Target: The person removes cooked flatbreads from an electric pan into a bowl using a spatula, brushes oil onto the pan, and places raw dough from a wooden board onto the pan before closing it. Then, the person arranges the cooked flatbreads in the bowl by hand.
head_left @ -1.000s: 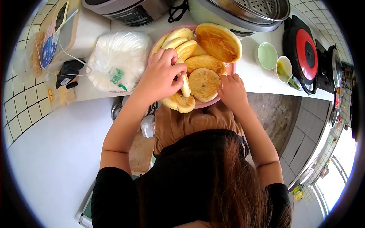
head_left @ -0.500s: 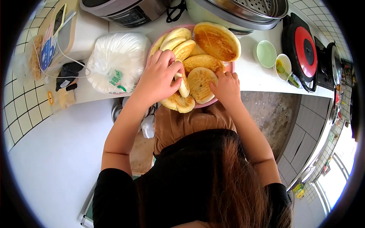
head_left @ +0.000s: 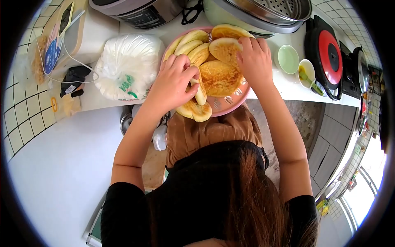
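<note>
A pink patterned tray (head_left: pixel 232 108) at the counter's front edge holds several browned flatbreads. My left hand (head_left: pixel 175 80) is closed on a flatbread (head_left: pixel 201 91) that stands tilted on its edge at the tray's left side. One more flatbread (head_left: pixel 193 111) lies below it, over the front rim. My right hand (head_left: pixel 256 64) grips the right edge of a round flatbread (head_left: pixel 224 50) near the back of the tray. Under that one lies a larger golden flatbread (head_left: pixel 222 78). Pale flatbreads (head_left: pixel 191 43) overlap at the back left.
A bag of white powder (head_left: pixel 127 66) stands left of the tray. Behind are a rice cooker (head_left: pixel 140 14) and a steel steamer (head_left: pixel 279 10). On the right sit a green bowl (head_left: pixel 288 59), a white cup (head_left: pixel 306 72) and a red electric griddle (head_left: pixel 330 56).
My right hand has moved back and right, carrying the round flatbread from the tray's front to its back. Bare tray now shows at the front. My left hand has stayed nearly still.
</note>
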